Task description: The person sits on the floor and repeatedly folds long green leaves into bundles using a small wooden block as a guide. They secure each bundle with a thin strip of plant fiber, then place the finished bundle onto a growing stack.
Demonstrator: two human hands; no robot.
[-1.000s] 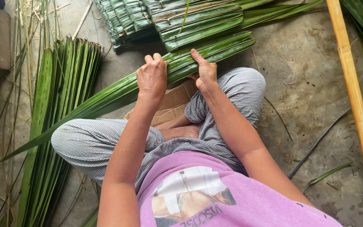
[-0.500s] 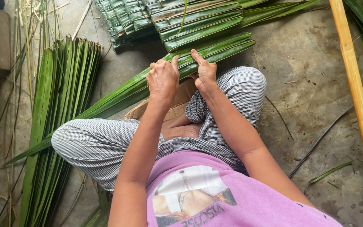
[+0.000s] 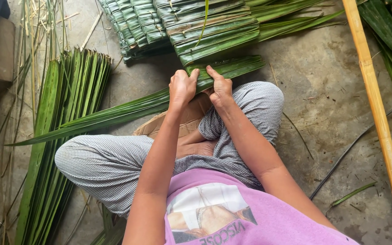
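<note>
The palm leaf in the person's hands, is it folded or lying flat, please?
Folded: the palm leaf doubles over under both hands, its long tips trailing left.

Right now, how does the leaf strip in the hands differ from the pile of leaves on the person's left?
The held leaf strip lies crosswise over the knees, pinched by the left hand and right hand; the leaf pile lies lengthwise on the concrete floor, untouched. The held leaf strip is only a few blades tapering to a point; the leaf pile holds many blades, cut ends lined up. Both are long, green and narrow.
</note>
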